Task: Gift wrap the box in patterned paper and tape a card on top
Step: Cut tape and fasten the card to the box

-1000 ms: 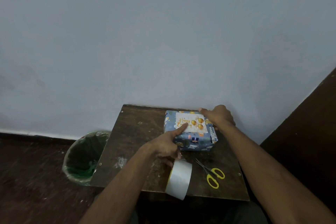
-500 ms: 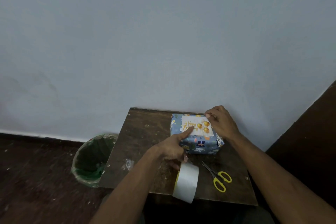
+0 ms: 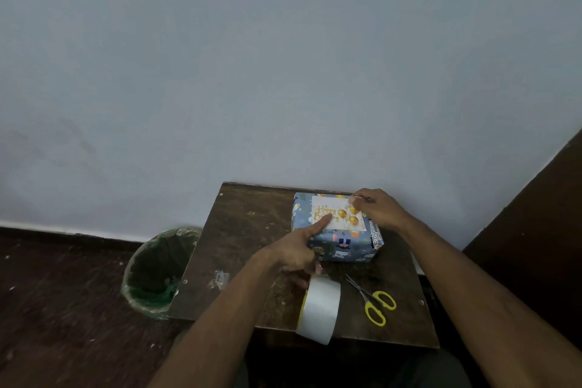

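Note:
The box [image 3: 341,247], wrapped in blue patterned paper, sits at the back right of a small dark wooden table [image 3: 248,236]. On top of it lies a white "Happy Birthday" card [image 3: 330,209] with gold balloons. My left hand [image 3: 296,250] presses its straight index finger on the card's near left part. Its other fingers curl down to a white tape roll [image 3: 319,309] standing on edge at the table's front. My right hand [image 3: 379,211] is at the card's far right corner, its fingertips pinching a small pale tape strip [image 3: 355,197] there.
Yellow-handled scissors [image 3: 376,305] lie on the table to the right of the roll. A bin with a green liner [image 3: 157,274] stands on the floor to the left. The table backs onto a plain wall, and a dark panel [image 3: 535,230] rises at the right.
My right hand has moved from the box's far right edge onto the card's far right corner. My left index finger has stayed on the card. The view has shifted slightly.

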